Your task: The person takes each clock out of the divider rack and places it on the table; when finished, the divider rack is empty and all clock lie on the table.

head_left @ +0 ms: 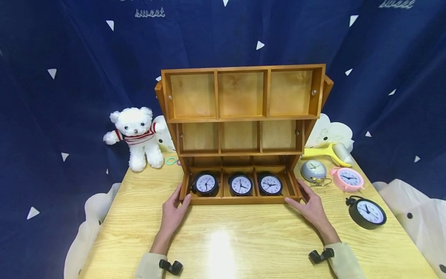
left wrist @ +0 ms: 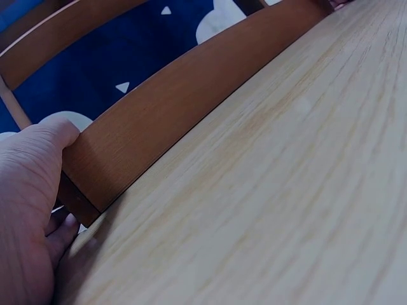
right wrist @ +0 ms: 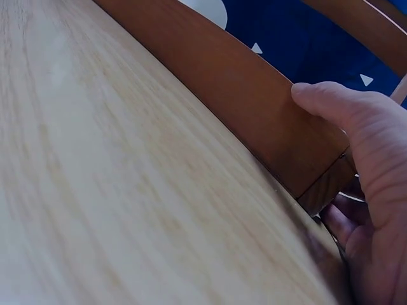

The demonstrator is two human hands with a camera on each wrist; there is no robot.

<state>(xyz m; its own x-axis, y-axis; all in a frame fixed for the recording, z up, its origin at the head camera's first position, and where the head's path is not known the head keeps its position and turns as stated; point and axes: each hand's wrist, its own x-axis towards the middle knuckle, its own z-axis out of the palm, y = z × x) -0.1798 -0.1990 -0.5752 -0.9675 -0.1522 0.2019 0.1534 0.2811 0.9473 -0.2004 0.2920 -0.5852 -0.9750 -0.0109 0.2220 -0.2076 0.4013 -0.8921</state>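
A wooden tiered organizer box [head_left: 240, 201] stands on the table with its compartmented tiers raised. In its bottom tier sit three black round alarm clocks, a left one [head_left: 207, 183], a middle one [head_left: 241, 185] and a right one [head_left: 270, 185], one per compartment. My left hand [head_left: 173, 211] grips the front left corner, thumb on the front edge and fingers along the side. At the front right corner my right hand [head_left: 312, 209] holds on the same way. Both wrist views show a thumb over the wooden front board [left wrist: 165, 95]; the other fingers are partly hidden behind the corner.
Right of the box are a grey clock [head_left: 313, 170], glasses [head_left: 320, 181], a pink alarm clock [head_left: 347, 179], another black alarm clock [head_left: 367, 212] and a yellow-handled tool [head_left: 322, 152]. At left stand a white teddy bear [head_left: 136, 135] and a green ring [head_left: 170, 160].
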